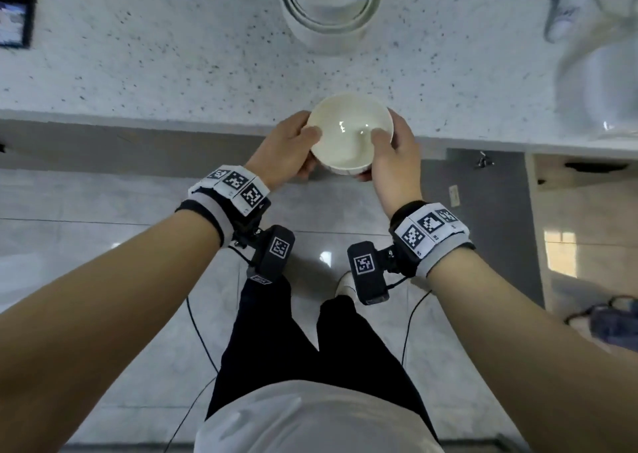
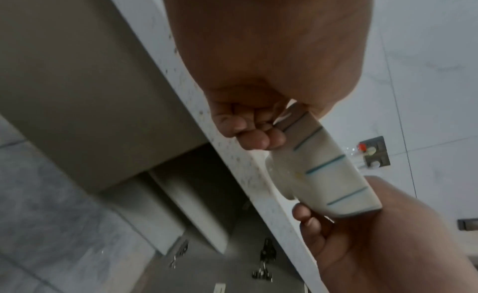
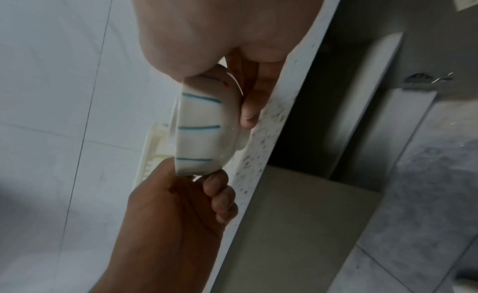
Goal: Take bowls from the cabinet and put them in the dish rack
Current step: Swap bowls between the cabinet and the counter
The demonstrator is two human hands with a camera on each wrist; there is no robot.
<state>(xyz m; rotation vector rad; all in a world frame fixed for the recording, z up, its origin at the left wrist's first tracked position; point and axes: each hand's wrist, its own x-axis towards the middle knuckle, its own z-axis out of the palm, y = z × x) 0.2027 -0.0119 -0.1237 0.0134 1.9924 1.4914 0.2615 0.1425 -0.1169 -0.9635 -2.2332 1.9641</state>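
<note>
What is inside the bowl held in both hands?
The bowl looks empty; only both thumbs hook over its rim. The left hand and right hand cover parts of its outside.

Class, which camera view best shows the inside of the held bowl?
The head view: it looks down into the bowl and shows its plain white inside. Both wrist views show only its blue-striped outer wall.

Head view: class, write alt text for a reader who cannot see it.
Both hands, left hand and right hand, hold a small white bowl over the front edge of a speckled countertop, thumbs inside its rim. A stack of white bowls stands farther back.
</note>
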